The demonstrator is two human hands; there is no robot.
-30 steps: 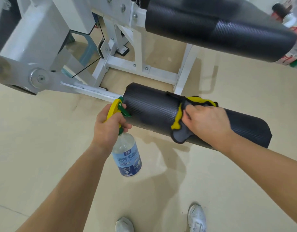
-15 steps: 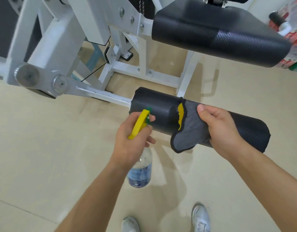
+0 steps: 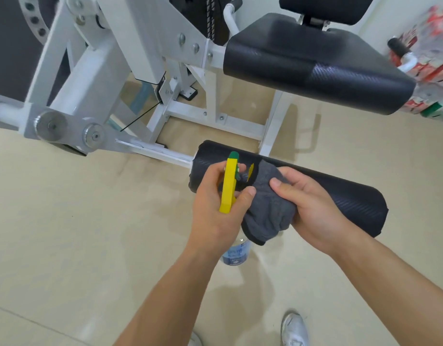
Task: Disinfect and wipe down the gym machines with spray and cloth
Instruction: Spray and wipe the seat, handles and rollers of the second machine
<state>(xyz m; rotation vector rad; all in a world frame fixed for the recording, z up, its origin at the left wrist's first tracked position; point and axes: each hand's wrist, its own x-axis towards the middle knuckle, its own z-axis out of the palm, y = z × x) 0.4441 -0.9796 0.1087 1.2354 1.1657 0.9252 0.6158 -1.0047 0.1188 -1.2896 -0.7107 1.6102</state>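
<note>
A black roller pad [image 3: 340, 198] sticks out from the white gym machine frame [image 3: 145, 56], low and in front of me. My left hand [image 3: 215, 211] grips the yellow and green head of a spray bottle [image 3: 229, 186]; the bottle's clear body with a blue label [image 3: 236, 253] hangs below my wrist. The nozzle points at a grey cloth with a yellow edge [image 3: 268, 208]. My right hand [image 3: 313, 208] holds that cloth bunched up in front of the roller's left part. Most of the bottle is hidden by my left hand.
The machine's black padded seat [image 3: 315, 63] hangs above and behind the roller, with a backrest [image 3: 325, 6] further back. White frame legs [image 3: 215, 118] stand on the beige floor. Red and green packages [image 3: 433, 71] pile up at the right edge. My white shoes [image 3: 294, 330] show below.
My right hand has lifted the cloth off the roller and bunched it up. My left hand has brought the spray bottle rightward and up, close to the cloth.
</note>
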